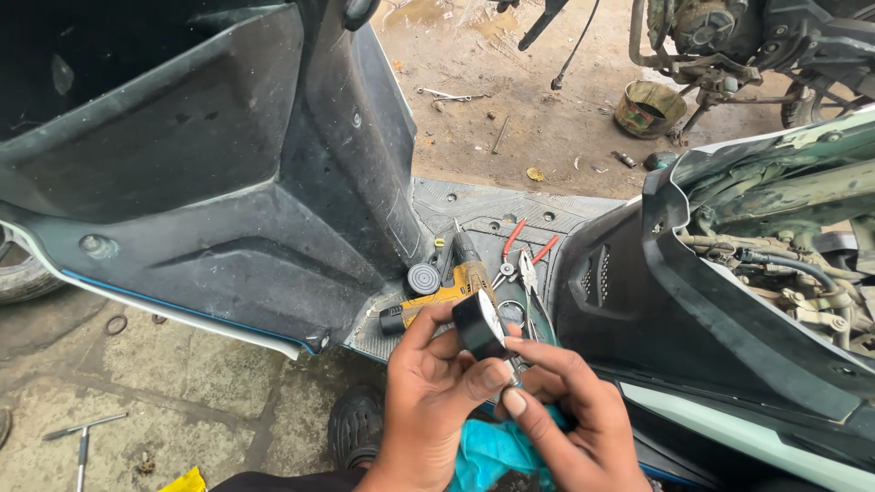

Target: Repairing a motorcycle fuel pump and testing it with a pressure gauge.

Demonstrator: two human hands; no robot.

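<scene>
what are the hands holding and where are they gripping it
Both hands hold a roll of black tape. The left hand pinches its outer rim between thumb and fingers; the right hand touches its lower edge with its fingertips.

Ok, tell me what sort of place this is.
Probably an open-air scooter repair workshop. A scooter with dark plastic body panels stands opened up, red-handled pliers and a yellow cordless driver lie on its grey footboard, and spanners lie on the dirty concrete ground.
</scene>
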